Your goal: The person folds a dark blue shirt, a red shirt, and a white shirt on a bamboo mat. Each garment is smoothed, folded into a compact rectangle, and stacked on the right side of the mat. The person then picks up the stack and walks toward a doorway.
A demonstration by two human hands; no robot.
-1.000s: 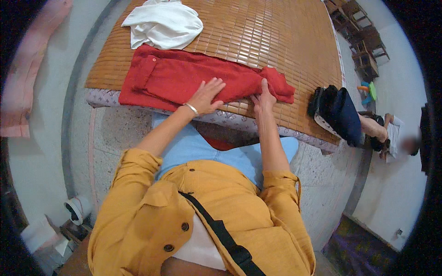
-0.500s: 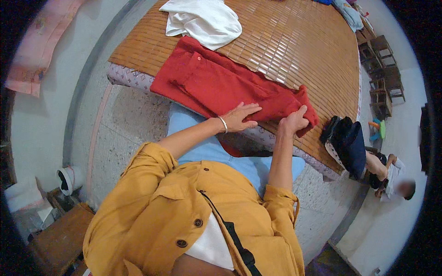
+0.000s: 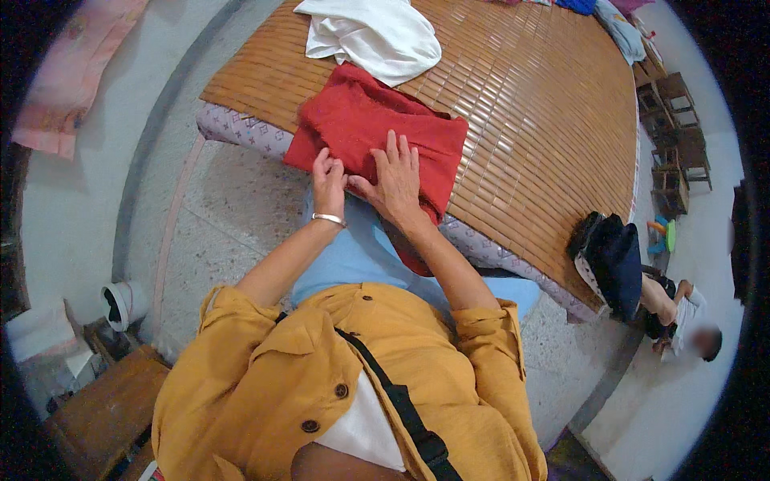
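Folding seems in hand: the red cloth garment (image 3: 437, 152) lies at the near edge of the brown slatted mat (image 3: 553, 120). Right hand (image 3: 397, 186) rests on it, fingers spread, grasping nothing; left hand's (image 3: 329, 191) fingers curl, pinch unclear. Next calls for keeping layers aligned.

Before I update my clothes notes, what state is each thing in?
Red garment: folded, lying on the mat
White cloth: crumpled
Dark clothes: piled
Slatted mat: spread flat
Yellow sleeves: rolled up
Left hand: fingers bent, at the garment's edge
Right hand: spread on the garment
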